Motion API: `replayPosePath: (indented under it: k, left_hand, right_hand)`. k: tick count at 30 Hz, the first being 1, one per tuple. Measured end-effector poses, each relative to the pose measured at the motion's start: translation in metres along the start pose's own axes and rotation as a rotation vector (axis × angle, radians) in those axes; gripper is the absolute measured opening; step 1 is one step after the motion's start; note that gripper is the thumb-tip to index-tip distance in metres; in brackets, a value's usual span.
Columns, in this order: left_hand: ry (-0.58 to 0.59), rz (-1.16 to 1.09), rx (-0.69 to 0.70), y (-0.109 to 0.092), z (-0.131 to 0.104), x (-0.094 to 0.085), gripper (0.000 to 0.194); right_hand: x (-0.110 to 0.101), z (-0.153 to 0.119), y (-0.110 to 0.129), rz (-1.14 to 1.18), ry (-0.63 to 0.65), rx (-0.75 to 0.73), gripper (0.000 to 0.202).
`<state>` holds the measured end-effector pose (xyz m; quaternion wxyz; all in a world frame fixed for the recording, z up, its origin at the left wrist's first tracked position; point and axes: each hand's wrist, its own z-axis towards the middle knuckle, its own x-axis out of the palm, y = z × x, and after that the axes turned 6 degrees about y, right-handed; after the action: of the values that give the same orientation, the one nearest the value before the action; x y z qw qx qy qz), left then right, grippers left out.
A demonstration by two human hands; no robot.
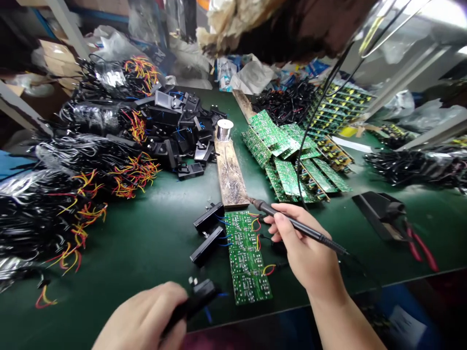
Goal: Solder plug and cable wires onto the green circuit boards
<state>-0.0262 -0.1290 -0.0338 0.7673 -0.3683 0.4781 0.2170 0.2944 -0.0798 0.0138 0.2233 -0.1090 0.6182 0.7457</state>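
My right hand (304,238) grips a black soldering iron (301,226), its tip pointing left by the lower end of a scorched wooden board (231,182). Below that board lies a green circuit board panel (246,257) with red and yellow wires along its right side. Two black plug housings (207,245) rest at its left, joined by blue wires. At the bottom, my left hand (146,316) is closed on a black plug adapter (204,291) with blue wires sticking out; it is slightly blurred, left of the panel's lower end.
A solder spool (224,130) stands on the wooden board. Black adapters (182,126) and bundled cables (87,160) are heaped at the left. Green circuit boards (284,150) pile up at the back right. A black tray (381,214) and red-handled pliers (421,245) lie at the right.
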Motion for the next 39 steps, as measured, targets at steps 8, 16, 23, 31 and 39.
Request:
replayPosePath:
  k: [8,16,23,31,39]
  left_hand:
    - [0.005,0.260,0.018,-0.012,0.030,0.015,0.008]
    - [0.031,0.266,0.138,0.007,0.040,0.004,0.010]
    - [-0.025,0.176,0.090,-0.006,0.022,0.012,0.015]
    - [0.198,0.162,0.146,-0.014,0.070,-0.011,0.039]
    - [0.365,0.185,0.157,-0.002,0.084,-0.008,0.040]
  right_hand:
    - [-0.016,-0.038,-0.002,0.025,-0.055,0.006,0.021]
    - [-0.026,-0.055,-0.004,0.049,-0.092,0.004,0.020]
    - [-0.027,-0.060,-0.005,0.053,-0.068,0.010,0.019]
    - [-0.025,-0.064,-0.002,0.056,-0.053,0.016,0.018]
    - [-0.027,-0.066,-0.002,0.036,-0.054,0.013,0.017]
